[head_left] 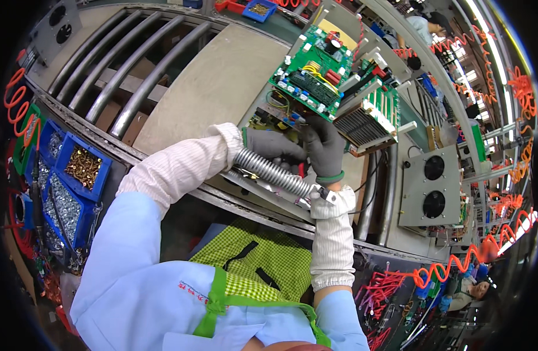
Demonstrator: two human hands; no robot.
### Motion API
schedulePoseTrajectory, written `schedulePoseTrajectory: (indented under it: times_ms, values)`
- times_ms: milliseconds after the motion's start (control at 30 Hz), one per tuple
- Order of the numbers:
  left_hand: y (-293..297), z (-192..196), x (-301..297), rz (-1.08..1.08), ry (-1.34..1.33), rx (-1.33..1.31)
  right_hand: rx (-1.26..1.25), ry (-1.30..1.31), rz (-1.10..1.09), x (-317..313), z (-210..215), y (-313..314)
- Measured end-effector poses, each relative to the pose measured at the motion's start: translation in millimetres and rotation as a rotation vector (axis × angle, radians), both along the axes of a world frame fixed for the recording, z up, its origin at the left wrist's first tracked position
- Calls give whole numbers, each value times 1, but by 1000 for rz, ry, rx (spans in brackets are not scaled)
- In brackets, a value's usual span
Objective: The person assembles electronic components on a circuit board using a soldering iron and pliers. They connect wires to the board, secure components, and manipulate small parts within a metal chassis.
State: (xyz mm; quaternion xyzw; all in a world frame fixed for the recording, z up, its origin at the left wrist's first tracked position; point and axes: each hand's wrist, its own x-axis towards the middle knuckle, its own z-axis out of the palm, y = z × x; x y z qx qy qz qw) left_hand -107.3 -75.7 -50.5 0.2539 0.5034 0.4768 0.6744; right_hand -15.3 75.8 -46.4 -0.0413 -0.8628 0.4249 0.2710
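Observation:
Both my hands wear grey gloves and reach into an open metal unit in front of me. My left hand (pixel 273 144) lies low in it with bent fingers pressed together; what they hold, if anything, is hidden. My right hand (pixel 323 147) points its fingers down under the edge of a green circuit board (pixel 311 73), thumb and fingers closed near a small blue connector (pixel 296 118). A ribbed metal spring-like hose (pixel 274 173) runs beneath my hands, from left sleeve to right sleeve. Right of my right hand stands a finned heat sink (pixel 362 124).
Steel conveyor rollers (pixel 141 88) lie left of a beige board (pixel 213 88). Blue bins of screws (pixel 84 167) stand at my left. A grey panel with two fans (pixel 431 187) is on the right. Orange coiled hoses (pixel 456 263) hang around. Other people are in the background.

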Motion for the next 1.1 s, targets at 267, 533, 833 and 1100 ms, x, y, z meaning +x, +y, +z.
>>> schedulePoseTrajectory:
  times_ms: [267, 533, 833, 1100]
  values:
    - [5, -22, -8, 113, -143, 51, 398, 65, -38, -1, 15, -15]
    - [4, -12, -5, 125, -65, 76, 399, 30, -156, 2, 7, -17]
    - [12, -31, -9, 113, 53, 149, 607, -44, -41, 17, 16, -6]
    - [11, -33, -18, 63, 321, 227, 779, -99, 79, 15, 31, -1]
